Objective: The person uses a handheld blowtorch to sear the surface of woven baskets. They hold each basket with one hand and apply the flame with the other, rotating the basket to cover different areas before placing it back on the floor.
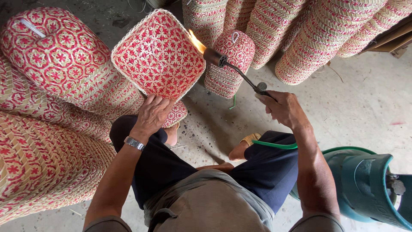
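Over the lap, left hand (151, 114) tilted the red woven basket (159, 53) toward the flame; right hand (282, 108) gripped the gas torch (234, 68) clear.

The left hand (152, 115) covers the lower rim of the basket (159, 53), whose inside faces away. Right of the basket, the stacks (326, 34) run off the top edge. The gas cylinder (365, 189) is cut off at the right edge. The hose (274, 145) vanishes behind the right forearm.
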